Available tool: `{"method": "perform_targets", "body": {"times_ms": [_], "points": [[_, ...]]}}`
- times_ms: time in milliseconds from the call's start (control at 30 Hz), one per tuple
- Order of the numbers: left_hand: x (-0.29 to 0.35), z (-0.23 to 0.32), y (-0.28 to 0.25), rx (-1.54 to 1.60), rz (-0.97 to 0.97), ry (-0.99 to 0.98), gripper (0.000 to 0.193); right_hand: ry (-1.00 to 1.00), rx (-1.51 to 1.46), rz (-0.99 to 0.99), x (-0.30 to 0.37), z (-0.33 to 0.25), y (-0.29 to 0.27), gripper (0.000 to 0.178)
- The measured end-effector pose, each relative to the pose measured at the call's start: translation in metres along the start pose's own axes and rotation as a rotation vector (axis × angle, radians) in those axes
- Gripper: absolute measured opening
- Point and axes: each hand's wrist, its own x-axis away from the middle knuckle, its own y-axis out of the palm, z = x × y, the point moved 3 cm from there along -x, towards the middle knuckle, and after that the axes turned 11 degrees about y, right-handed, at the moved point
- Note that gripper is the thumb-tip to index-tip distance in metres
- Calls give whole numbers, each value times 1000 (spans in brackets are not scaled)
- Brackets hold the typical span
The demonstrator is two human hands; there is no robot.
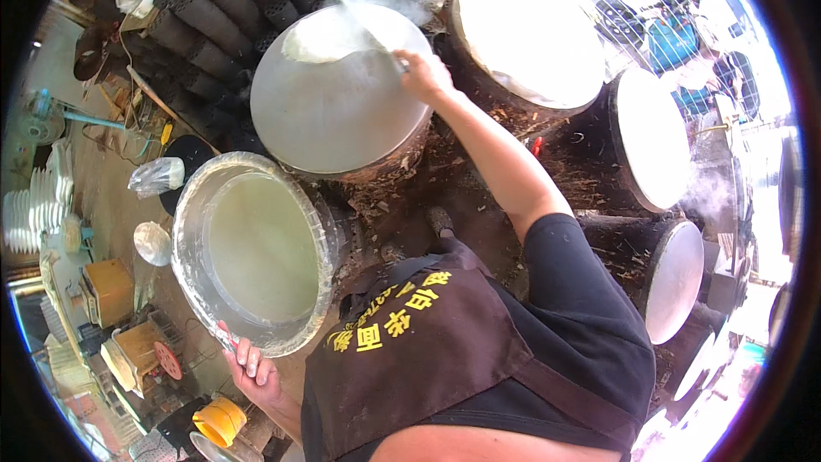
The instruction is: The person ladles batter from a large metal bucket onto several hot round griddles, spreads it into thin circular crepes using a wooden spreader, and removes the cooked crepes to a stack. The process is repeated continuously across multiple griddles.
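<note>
My right hand (425, 77) is closed round the handle end of a long, thin, pale spreader (363, 21). It reaches across a round, flat griddle (325, 111), where a patch of white batter (321, 38) lies toward the far side and steam rises. To the lower left, a large round tub (192, 248) holds pale, milky batter (261, 248), and dried batter crusts its rim. By the tub's near rim, the fingers of my left hand (256, 376) are curled round a narrow thing that I cannot make out.
More round griddles (530, 38) on dark drum stoves curve along the right, some overexposed. Dark cylindrical coal briquettes (227, 0) stand stacked behind the griddle. A yellow bucket (220, 422), a white bowl-shaped thing (153, 244) and stacked white plates (38, 205) are on the left.
</note>
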Motion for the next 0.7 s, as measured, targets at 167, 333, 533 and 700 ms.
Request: {"method": "perform_targets", "body": {"times_ms": [167,333,533,700], "points": [[15,-17,21,-9,-6,32,51,-302,64,-38,32,-32,43,33],[31,-29,35,-23,80,78,52,-292,-157,-8,-63,21,52,36],[38,-41,31,96,39,85,48,-452,34,-177,10,-25,28,48],[45,-43,35,110,65,120,47,-408,-3,-244,-28,-11,16,49]]}}
